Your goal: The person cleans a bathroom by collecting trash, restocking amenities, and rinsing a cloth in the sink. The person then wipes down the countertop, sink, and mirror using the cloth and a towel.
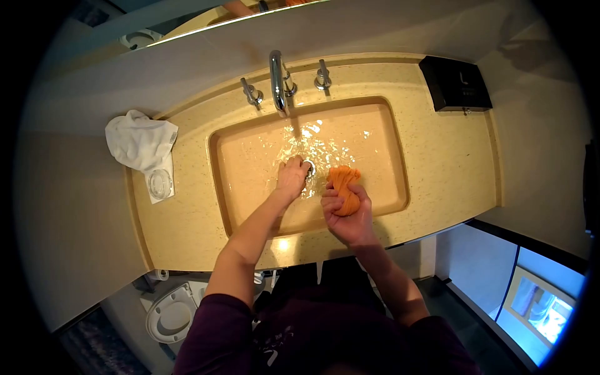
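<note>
My left hand [292, 179] reaches down into the water in the sink [250, 209]. Its bent fingers close at the edge of the round metal drain stopper [310, 167]; glare and ripples partly blur the fingertips. To the right, my right hand [353, 226] is wrapped around a bunched, twisted orange cloth [345, 187], palm up, above the near right part of the basin. Behind both hands, the curved chrome faucet [276, 78] points down over the rippled water.
Two lever handles, left [251, 92] and right [322, 76], flank the faucet. A white towel [139, 139] and a clear glass dish [159, 184] lie on the left counter. A black box [456, 84] stands at the right. Below left is a toilet [173, 315].
</note>
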The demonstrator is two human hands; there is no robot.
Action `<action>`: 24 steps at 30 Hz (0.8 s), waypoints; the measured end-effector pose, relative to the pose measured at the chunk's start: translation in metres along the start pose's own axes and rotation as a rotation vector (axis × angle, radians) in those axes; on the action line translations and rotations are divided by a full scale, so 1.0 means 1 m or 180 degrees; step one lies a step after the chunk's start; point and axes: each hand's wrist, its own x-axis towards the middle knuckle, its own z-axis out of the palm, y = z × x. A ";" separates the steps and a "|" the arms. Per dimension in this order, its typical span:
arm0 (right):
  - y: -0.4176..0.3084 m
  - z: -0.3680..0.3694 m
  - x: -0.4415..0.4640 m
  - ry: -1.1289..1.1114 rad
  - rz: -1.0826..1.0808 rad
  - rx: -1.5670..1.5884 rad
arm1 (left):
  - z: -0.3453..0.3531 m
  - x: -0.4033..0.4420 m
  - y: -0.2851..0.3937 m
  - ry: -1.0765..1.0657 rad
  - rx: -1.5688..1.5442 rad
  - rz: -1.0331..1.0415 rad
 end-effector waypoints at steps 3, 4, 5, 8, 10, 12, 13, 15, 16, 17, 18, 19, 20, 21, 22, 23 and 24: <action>-0.002 -0.003 -0.004 0.0013 -0.0102 -0.0114 | 0.000 0.006 -0.013 0.0046 0.0057 0.0471; -0.003 -0.003 -0.004 -0.0001 -0.0116 -0.0141 | 0.000 0.008 -0.017 0.0030 0.0116 0.0618; -0.003 -0.004 -0.005 -0.0018 -0.0129 -0.0170 | 0.000 0.009 -0.020 0.0017 0.0177 0.0765; 0.000 0.000 -0.006 0.0034 -0.0108 -0.0124 | -0.002 0.007 -0.026 0.0175 0.0258 0.0937; 0.003 0.001 -0.007 0.0034 -0.0075 -0.0110 | -0.006 0.006 -0.024 0.0181 0.0169 0.0958; 0.005 0.001 -0.006 0.0017 -0.0022 -0.0084 | -0.020 -0.001 -0.019 0.0214 -0.0077 0.0694; 0.006 0.000 -0.005 0.0008 0.0018 -0.0056 | -0.027 -0.008 -0.014 0.0208 -0.0051 0.0691; 0.010 0.001 -0.001 -0.0031 0.0085 -0.0019 | -0.036 -0.020 0.000 0.0933 -0.0626 0.0043; 0.015 0.002 0.000 -0.0076 0.0203 0.0057 | -0.032 -0.029 0.006 0.1188 -0.1323 -0.0372; 0.020 0.002 0.001 -0.0116 0.0319 0.0135 | -0.031 -0.039 0.015 0.0902 -0.2313 -0.1035; 0.026 0.001 0.004 -0.0132 0.0332 0.0149 | -0.037 -0.048 0.028 0.0522 -0.4040 -0.1523; 0.034 0.000 0.007 -0.0266 0.0452 0.0223 | -0.044 -0.055 0.039 0.0060 -0.5760 -0.1989; 0.042 -0.002 0.009 -0.0395 0.0571 0.0297 | -0.057 -0.057 0.053 0.0063 -0.5740 -0.1994; 0.049 -0.004 0.011 -0.0404 0.0579 0.0307 | -0.073 -0.058 0.068 -0.0326 -0.6976 -0.2048; 0.056 -0.007 0.013 -0.0491 0.0617 0.0248 | -0.087 -0.056 0.079 -0.0535 -0.7597 -0.2024; 0.063 -0.008 0.015 -0.0578 0.0649 0.0191 | -0.102 -0.054 0.090 -0.0787 -0.8188 -0.2048; 0.069 -0.007 0.015 -0.0484 0.0792 0.0428 | -0.115 -0.048 0.097 -0.0158 -0.8591 -0.1822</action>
